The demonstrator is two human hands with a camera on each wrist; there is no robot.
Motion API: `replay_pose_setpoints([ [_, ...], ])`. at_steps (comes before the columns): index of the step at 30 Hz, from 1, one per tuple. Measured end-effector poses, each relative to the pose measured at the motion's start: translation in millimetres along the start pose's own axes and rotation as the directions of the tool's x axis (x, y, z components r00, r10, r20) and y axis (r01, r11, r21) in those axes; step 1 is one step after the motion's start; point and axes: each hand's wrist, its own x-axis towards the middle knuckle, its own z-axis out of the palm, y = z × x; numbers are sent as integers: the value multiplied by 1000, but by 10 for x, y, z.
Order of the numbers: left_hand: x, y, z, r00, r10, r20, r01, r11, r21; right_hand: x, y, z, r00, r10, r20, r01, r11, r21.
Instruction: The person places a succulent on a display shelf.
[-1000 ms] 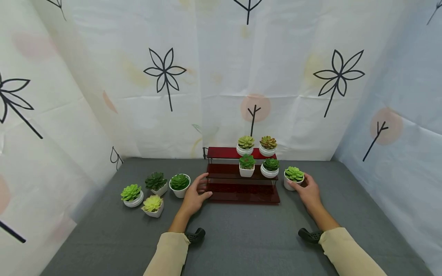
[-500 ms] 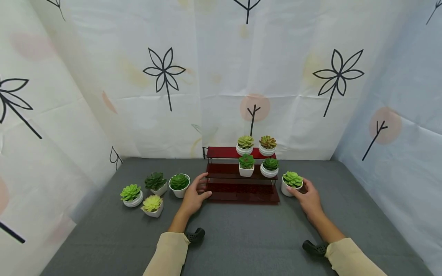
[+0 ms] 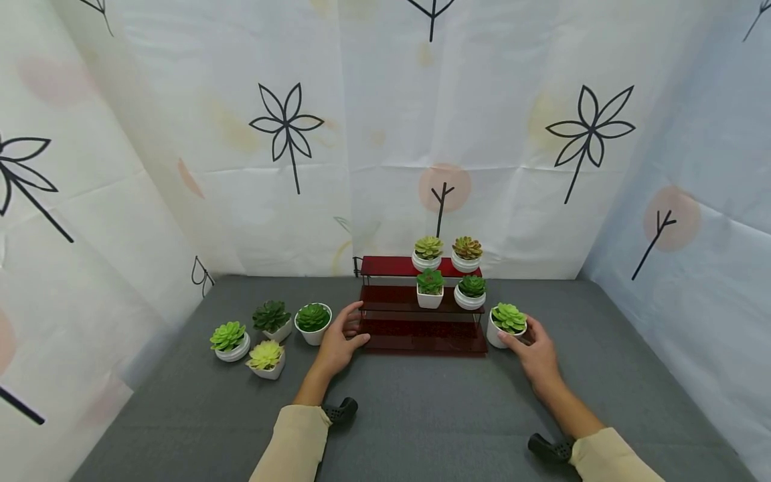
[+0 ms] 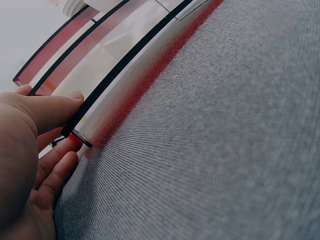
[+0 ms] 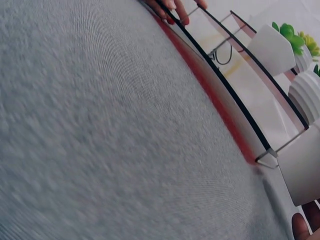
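Observation:
A dark red three-tier display stand (image 3: 415, 339) sits on the grey table. My left hand (image 3: 338, 345) holds its left end; in the left wrist view the thumb (image 4: 62, 107) lies over the lowest tier's edge, with fingertips at its end and underside. My right hand (image 3: 538, 355) grips a bright green succulent in a white pot (image 3: 495, 336) just right of the lowest tier. Whether that white pot (image 5: 304, 167) touches the table, I cannot tell. The middle tier bears a square-potted succulent (image 3: 430, 296) and a round-potted one (image 3: 470, 301); two more succulents (image 3: 427, 261) stand on the top tier.
Left of the stand several potted succulents are grouped on the table: a dark green one in a round pot (image 3: 312, 321), a dark one (image 3: 272, 318), a yellow-green one (image 3: 266, 360) and a bright green one (image 3: 229, 340). Patterned white cloth (image 3: 385, 120) encloses the back and sides.
My right hand has brought the bright green succulent slightly left and toward me, closer to the lowest tier's right end. The left hand and the stand have stayed in place.

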Motion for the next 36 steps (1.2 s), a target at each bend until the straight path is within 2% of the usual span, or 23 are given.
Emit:
replay_pose_setpoints([
  [4,7,-3,2,1000,8,2,-8,1000,-2,-51,-28,30,1000,-17,-8,17,1000,16],
  [12,11,-1,-7,1000,13,-3,-13,1000,-12,-107,-46,129,994,-108,-2,108,991,76],
  [36,3,-16,-2,1000,18,-4,-18,1000,-5,-187,-87,354,982,-181,50,170,970,174],
])
